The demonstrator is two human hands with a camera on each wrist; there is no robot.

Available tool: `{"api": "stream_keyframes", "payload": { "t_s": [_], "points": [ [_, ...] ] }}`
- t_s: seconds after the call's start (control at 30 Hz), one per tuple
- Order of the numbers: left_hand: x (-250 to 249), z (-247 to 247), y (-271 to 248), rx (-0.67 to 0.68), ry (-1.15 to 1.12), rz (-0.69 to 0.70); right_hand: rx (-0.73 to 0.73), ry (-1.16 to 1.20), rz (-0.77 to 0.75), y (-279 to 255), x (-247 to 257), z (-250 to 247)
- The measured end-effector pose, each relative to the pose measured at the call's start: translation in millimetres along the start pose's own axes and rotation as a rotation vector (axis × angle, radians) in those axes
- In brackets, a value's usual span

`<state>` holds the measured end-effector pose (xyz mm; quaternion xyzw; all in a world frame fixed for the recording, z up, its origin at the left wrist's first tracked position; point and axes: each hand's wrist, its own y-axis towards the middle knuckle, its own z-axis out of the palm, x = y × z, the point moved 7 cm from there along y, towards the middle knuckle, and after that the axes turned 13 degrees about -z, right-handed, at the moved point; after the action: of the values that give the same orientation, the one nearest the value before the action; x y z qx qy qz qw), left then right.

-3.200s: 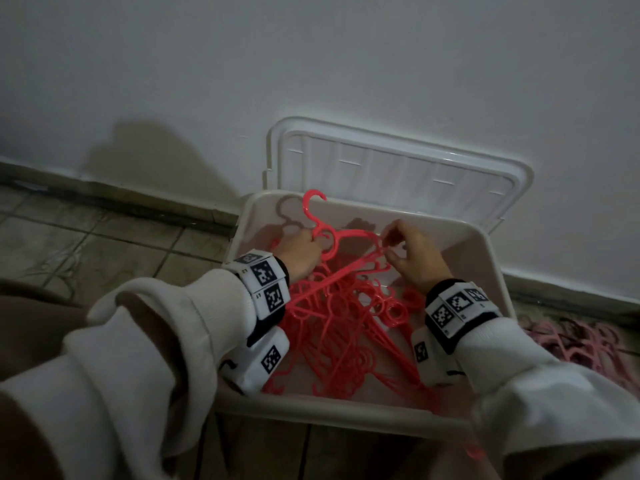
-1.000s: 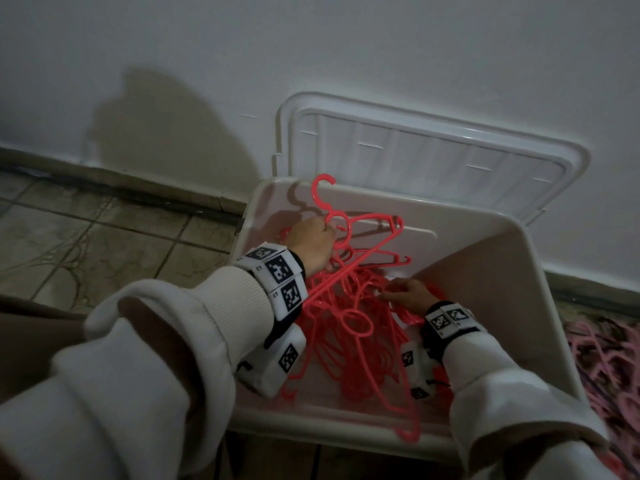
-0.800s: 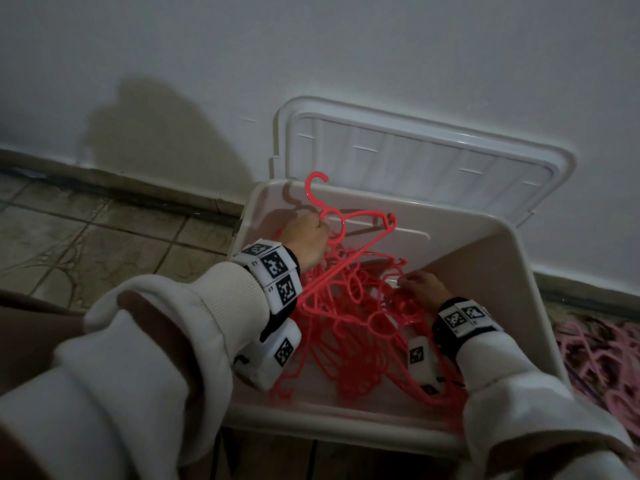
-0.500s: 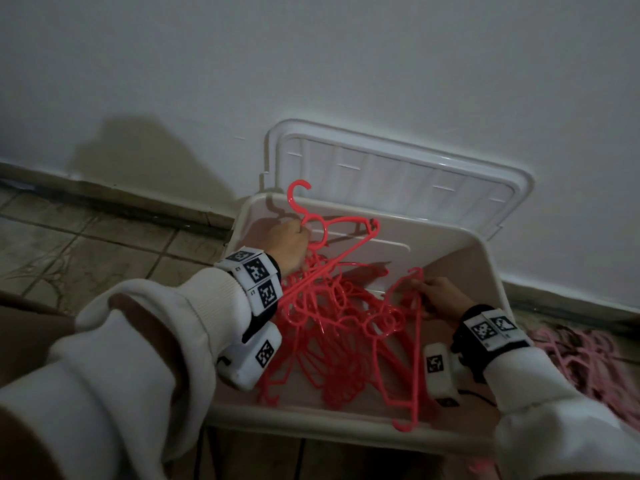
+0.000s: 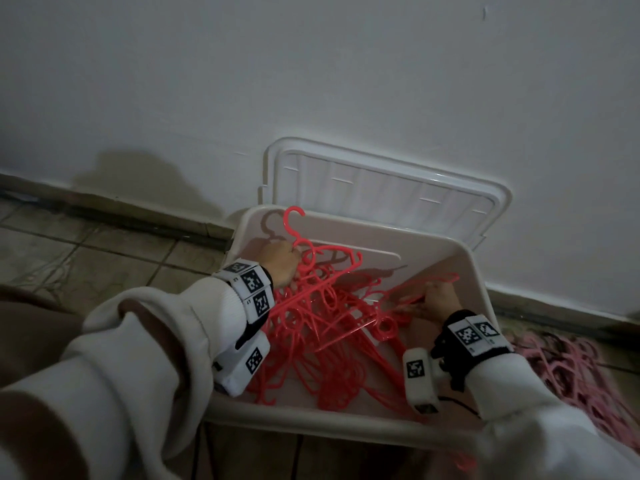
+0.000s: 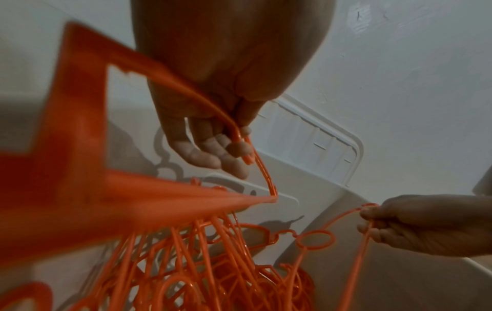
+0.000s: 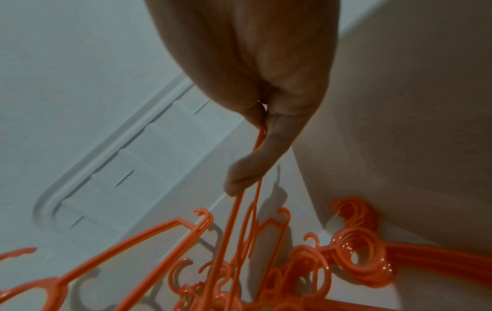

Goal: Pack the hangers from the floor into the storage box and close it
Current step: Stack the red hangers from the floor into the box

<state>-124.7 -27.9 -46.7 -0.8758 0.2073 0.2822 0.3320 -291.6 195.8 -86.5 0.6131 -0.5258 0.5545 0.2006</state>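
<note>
A white storage box (image 5: 346, 422) stands on the floor by the wall, its lid (image 5: 381, 192) propped open against the wall. A tangle of red hangers (image 5: 322, 327) fills the box. At the box's back left my left hand (image 5: 280, 261) grips the neck of one red hanger (image 6: 255, 160), whose hook (image 5: 292, 216) sticks up above the rim. My right hand (image 5: 438, 299) is at the right inside wall, pinching the thin bars of red hangers (image 7: 239, 210) between thumb and fingers. The same right hand (image 6: 415, 225) shows in the left wrist view.
A heap of pale pink hangers (image 5: 571, 372) lies on the tiled floor right of the box. The white wall (image 5: 311, 81) and a dark skirting (image 5: 121, 216) run behind. Bare tiles (image 5: 104, 258) lie left of the box.
My right hand has moved from the middle of the pile to the box's right wall, pulling hanger bars along. The left hand stays on the raised hanger at the back left.
</note>
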Motion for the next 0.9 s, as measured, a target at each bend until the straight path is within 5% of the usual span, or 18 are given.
{"api": "stream_keyframes", "payload": {
  "t_s": [0.3, 0.47, 0.57, 0.7, 0.8, 0.9],
  "points": [
    [4, 6, 6, 0.059, -0.099, -0.112, -0.119, 0.302, -0.186, -8, 13, -46],
    [2, 19, 3, 0.15, -0.129, -0.174, -0.063, 0.169, -0.573, -36, 67, -55],
    [3, 22, -1, 0.181, -0.202, -0.234, 0.14, -0.089, -0.762, -58, 97, -26],
    [-3, 23, -14, 0.297, -0.311, -0.243, 0.446, -0.807, -1.103, -90, 112, 28],
    [-12, 20, -21, 0.339, -0.412, -0.188, 0.649, -1.386, -1.066, -90, 89, 64],
    [-20, 16, -28, 0.358, -0.452, -0.105, 0.751, -1.595, -1.087, -93, 72, 89]
  ]
}}
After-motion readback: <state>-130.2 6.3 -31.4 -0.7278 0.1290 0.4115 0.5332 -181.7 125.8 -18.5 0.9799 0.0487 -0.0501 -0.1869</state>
